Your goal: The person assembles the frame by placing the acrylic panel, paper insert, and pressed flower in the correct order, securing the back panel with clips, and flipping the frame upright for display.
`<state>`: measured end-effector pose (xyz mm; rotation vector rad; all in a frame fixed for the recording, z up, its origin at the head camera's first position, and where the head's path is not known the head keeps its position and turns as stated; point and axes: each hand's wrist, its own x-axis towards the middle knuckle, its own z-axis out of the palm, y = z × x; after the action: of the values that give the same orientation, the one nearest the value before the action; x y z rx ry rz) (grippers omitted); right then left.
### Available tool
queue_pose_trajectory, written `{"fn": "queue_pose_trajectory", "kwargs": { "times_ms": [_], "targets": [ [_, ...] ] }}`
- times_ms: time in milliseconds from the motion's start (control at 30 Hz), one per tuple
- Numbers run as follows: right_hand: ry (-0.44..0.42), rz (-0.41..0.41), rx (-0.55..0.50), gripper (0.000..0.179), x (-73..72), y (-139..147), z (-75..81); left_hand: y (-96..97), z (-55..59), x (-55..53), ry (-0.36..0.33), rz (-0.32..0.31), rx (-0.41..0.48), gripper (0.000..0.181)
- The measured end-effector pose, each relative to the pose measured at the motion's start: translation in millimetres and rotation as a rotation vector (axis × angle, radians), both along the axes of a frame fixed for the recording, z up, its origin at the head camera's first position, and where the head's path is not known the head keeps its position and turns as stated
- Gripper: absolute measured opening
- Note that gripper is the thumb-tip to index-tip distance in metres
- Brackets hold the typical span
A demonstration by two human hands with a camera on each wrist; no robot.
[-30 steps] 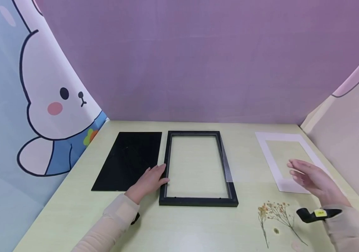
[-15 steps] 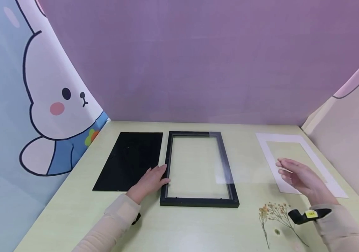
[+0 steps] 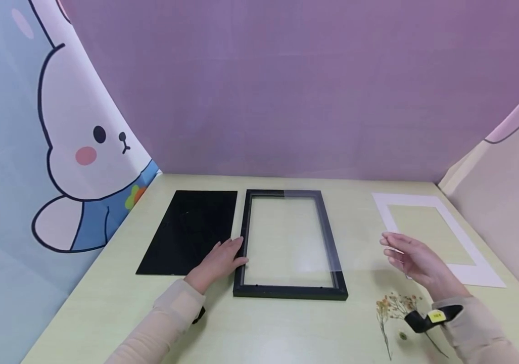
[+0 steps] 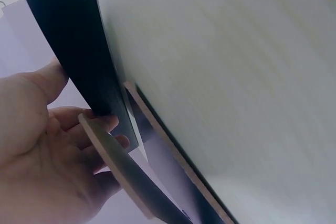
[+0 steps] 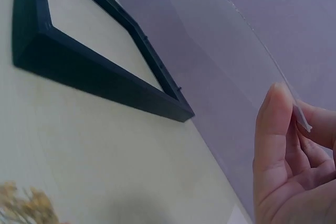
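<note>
Beige sleeves (image 3: pixel 163 318), black wrist-mount (image 3: pixel 416 322), yellow label (image 3: pixel 436 316)

The head view looks forward and down over the pale yellowish tabletop (image 3: pixel 259 328) toward the purple cloth backdrop (image 3: pixel 304 91), from farthest off. The left wrist view, tilted and low, faces the black rectangular frame (image 4: pixel 71 40) from close by the bare left hand (image 4: pixel 58 150). The right wrist view, likewise tilted, looks past the bare right hand (image 5: pixel 299 166) to that frame, which all views share; head and right wrist share dried orange flowers (image 3: pixel 383 306).
</note>
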<state>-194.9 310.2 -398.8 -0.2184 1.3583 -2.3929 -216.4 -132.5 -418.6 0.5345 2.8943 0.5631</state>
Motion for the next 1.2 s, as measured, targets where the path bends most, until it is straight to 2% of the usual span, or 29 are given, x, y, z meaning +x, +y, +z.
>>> {"fn": "queue_pose_trajectory", "kwargs": {
  "times_ms": [300, 667, 900, 1200],
  "targets": [
    [-0.025, 0.013, 0.033, 0.032, 0.6, -25, -0.9, 0.1, 1.1, 1.2, -0.005, 0.006, 0.008, 0.059],
    [-0.061, -0.002, 0.068, 0.033, 1.4, -43, -9.8, -0.7, 0.3, 0.6, -0.001, 0.004, 0.001, 0.059],
    [-0.054, 0.021, 0.063, 0.031, 1.7, -52, -14.5, -0.9, -1.2, -0.3, 0.007, -0.002, -0.001, 0.059],
    [-0.077, -0.033, 0.135, 0.026, 2.1, -67, -17.5, -2.2, -2.5, -0.5, 0.018, -0.011, -0.001, 0.059]
  ]
}}
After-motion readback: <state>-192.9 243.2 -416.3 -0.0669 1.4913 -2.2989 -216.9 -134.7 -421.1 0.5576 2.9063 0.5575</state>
